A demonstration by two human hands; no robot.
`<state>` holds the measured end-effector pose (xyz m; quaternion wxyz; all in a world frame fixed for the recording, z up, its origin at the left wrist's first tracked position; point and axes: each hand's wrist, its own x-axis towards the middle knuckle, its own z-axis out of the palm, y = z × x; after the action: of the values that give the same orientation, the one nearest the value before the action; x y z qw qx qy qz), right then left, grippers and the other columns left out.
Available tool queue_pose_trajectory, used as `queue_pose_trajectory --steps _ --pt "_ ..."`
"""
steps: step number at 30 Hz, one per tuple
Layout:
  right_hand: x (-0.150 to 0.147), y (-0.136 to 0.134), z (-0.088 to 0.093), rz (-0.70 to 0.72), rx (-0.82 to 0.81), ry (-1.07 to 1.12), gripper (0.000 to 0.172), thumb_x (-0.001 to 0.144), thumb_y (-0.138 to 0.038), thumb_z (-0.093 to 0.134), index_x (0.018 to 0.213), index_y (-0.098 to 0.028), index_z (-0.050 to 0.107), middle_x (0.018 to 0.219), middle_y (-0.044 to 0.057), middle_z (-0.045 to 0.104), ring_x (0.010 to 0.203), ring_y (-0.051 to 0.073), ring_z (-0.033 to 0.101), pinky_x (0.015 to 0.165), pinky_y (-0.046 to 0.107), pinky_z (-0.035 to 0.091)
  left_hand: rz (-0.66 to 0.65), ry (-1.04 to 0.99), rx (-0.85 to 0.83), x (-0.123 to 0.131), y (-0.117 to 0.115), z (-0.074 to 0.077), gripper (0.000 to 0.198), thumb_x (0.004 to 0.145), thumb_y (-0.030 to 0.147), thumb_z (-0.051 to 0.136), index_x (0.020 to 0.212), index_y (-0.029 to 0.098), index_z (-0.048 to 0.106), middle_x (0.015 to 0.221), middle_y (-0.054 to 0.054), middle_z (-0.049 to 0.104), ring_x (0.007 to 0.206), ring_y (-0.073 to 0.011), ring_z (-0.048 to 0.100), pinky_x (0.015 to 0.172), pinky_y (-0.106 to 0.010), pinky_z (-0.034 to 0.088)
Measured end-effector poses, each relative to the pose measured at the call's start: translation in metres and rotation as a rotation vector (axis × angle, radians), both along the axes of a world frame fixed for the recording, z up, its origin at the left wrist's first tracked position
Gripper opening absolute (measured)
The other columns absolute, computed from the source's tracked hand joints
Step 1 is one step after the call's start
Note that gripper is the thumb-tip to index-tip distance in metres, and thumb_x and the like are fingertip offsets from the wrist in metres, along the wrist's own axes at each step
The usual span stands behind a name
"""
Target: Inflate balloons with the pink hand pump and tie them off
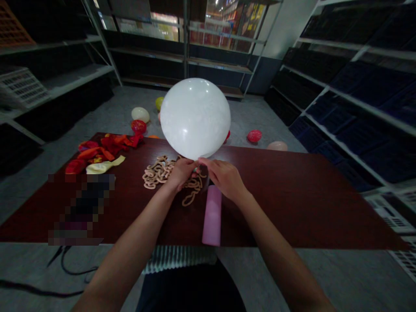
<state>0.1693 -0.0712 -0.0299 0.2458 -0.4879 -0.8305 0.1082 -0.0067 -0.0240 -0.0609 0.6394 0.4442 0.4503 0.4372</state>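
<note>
A large inflated white balloon (195,117) stands above the table, its neck end pointing down at my fingers. My left hand (182,172) and my right hand (224,175) meet under it, fingertips pinched together at the balloon's neck, which they mostly hide. Below and left of my hands lies a heap of tan rubber bands (156,174), and more of these trail out beneath my left hand. Close under my right hand a pink cylinder (212,216) lies on the dark red table (292,195).
Limp red, orange and yellow balloons (100,149) lie at the table's left, near a blurred-out dark object (87,203). Inflated balloons, among them a red one (254,136) and a cream one (140,115), rest on the floor. Shelves (208,63) stand around. A black cable (39,289) lies below left.
</note>
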Motion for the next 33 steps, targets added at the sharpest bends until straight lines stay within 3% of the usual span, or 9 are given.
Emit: queue_pose_trajectory --steps 3,7,12,16,19,23,26,30,33 --pt "-0.008 0.011 0.003 0.040 -0.058 -0.166 0.055 0.097 -0.017 0.044 0.149 -0.035 0.051 0.113 0.008 0.072 0.092 0.022 0.064 0.087 0.034 0.047 -0.005 0.192 0.101 -0.003 -0.001 0.000 0.029 0.078 0.011 0.065 0.050 0.013 0.061 0.044 0.001 0.051 0.041 -0.0083 0.040 0.046 -0.022 0.022" --pt "-0.007 0.022 -0.009 0.052 0.004 -0.252 0.062 0.096 -0.016 0.047 0.153 -0.041 0.044 0.114 0.008 0.070 0.095 0.023 0.062 0.081 0.033 0.046 0.002 0.365 0.199 -0.007 -0.001 0.006 0.030 0.075 0.001 0.060 0.049 0.014 0.061 0.044 0.001 0.053 0.047 -0.0114 0.044 0.052 -0.023 0.026" --pt "-0.002 0.019 -0.016 -0.059 0.072 -0.256 0.051 0.101 -0.032 0.047 0.150 -0.046 0.045 0.110 0.010 0.066 0.094 0.025 0.057 0.076 0.032 0.044 -0.071 0.493 0.356 -0.007 -0.004 0.016 0.032 0.084 0.003 0.060 0.055 0.015 0.065 0.052 0.000 0.058 0.053 -0.0136 0.048 0.058 -0.025 0.030" --pt "-0.005 0.016 -0.016 -0.131 0.016 -0.123 0.042 0.101 -0.037 0.050 0.141 -0.050 0.056 0.103 0.011 0.064 0.092 0.026 0.053 0.080 0.035 0.042 -0.108 0.489 0.436 -0.009 -0.008 0.019 0.030 0.086 0.001 0.061 0.060 0.015 0.066 0.060 -0.002 0.061 0.059 -0.0149 0.050 0.062 -0.025 0.031" --pt "-0.008 0.015 -0.018 -0.158 -0.036 0.034 0.038 0.100 -0.031 0.051 0.132 -0.046 0.065 0.086 0.009 0.061 0.088 0.023 0.051 0.082 0.034 0.041 -0.114 0.486 0.489 -0.012 -0.010 0.019 0.029 0.084 -0.001 0.062 0.061 0.016 0.064 0.062 -0.002 0.058 0.062 -0.0166 0.050 0.067 -0.025 0.034" --pt "-0.012 0.015 -0.019 -0.157 -0.072 0.198 0.038 0.097 -0.023 0.049 0.121 -0.039 0.074 0.065 0.006 0.051 0.075 0.022 0.049 0.076 0.032 0.040 -0.073 0.720 0.622 -0.014 -0.014 0.022 0.022 0.084 -0.001 0.060 0.075 0.018 0.066 0.072 -0.006 0.059 0.075 -0.0232 0.057 0.083 -0.030 0.042" --pt "-0.013 0.017 -0.021 -0.138 -0.096 0.259 0.037 0.096 -0.024 0.050 0.119 -0.037 0.076 0.061 0.005 0.049 0.071 0.021 0.048 0.074 0.032 0.039 -0.046 0.867 0.658 -0.014 -0.017 0.025 0.023 0.084 -0.003 0.055 0.081 0.017 0.065 0.077 -0.009 0.059 0.081 -0.0274 0.060 0.091 -0.036 0.043" --pt "-0.016 0.020 -0.023 -0.140 -0.087 0.192 0.030 0.096 -0.030 0.056 0.117 -0.038 0.076 0.062 0.005 0.053 0.069 0.020 0.047 0.072 0.031 0.037 0.045 0.717 0.619 -0.015 -0.021 0.028 0.028 0.078 -0.008 0.056 0.066 0.017 0.058 0.063 -0.004 0.046 0.083 -0.0304 0.061 0.096 -0.040 0.042" --pt "-0.020 0.022 -0.022 -0.122 -0.079 0.176 0.026 0.093 -0.030 0.062 0.113 -0.038 0.077 0.059 0.003 0.052 0.066 0.019 0.045 0.071 0.030 0.034 0.011 0.579 0.582 -0.022 -0.021 0.028 0.029 0.074 -0.007 0.061 0.060 0.018 0.057 0.058 -0.002 0.043 0.078 -0.0284 0.061 0.091 -0.035 0.044"
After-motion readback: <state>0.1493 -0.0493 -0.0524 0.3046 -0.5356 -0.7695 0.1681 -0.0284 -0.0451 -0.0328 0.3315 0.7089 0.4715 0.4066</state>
